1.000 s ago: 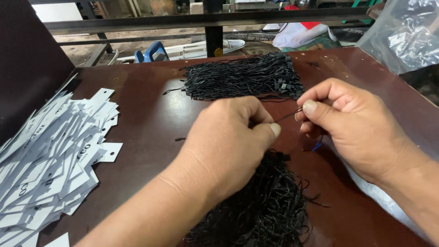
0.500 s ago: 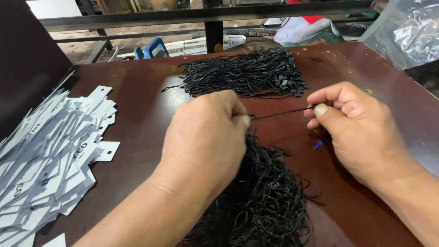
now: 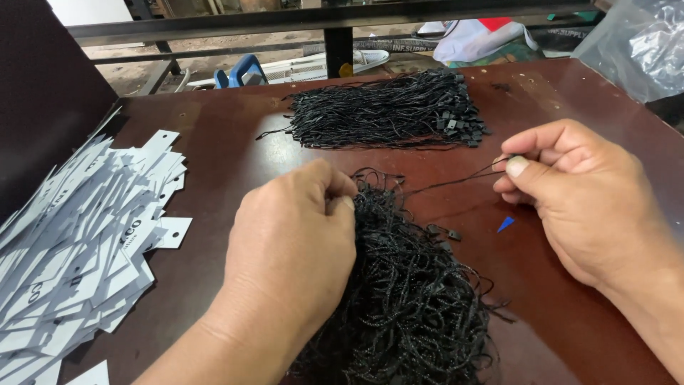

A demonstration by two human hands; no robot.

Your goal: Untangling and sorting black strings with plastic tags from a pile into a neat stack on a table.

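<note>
My left hand (image 3: 296, 242) rests on a tangled heap of black tag strings (image 3: 413, 299) near the table's front edge, fingers curled into its top. My right hand (image 3: 577, 192) pinches the end of a single black string (image 3: 456, 182) between thumb and forefinger; the string runs taut leftward into the heap. A neater bundle of black strings (image 3: 388, 110) with small clasps lies farther back on the dark red table (image 3: 235, 164).
A spread of white paper tags (image 3: 78, 242) covers the left side of the table. A small blue triangle scrap (image 3: 505, 224) lies by my right hand. A clear plastic bag (image 3: 638, 43) sits at the far right. A black metal rail (image 3: 320, 18) runs behind the table.
My hands have drawn apart: the right hand pulled one string out to the right, and the left hand dropped lower onto the heap.
</note>
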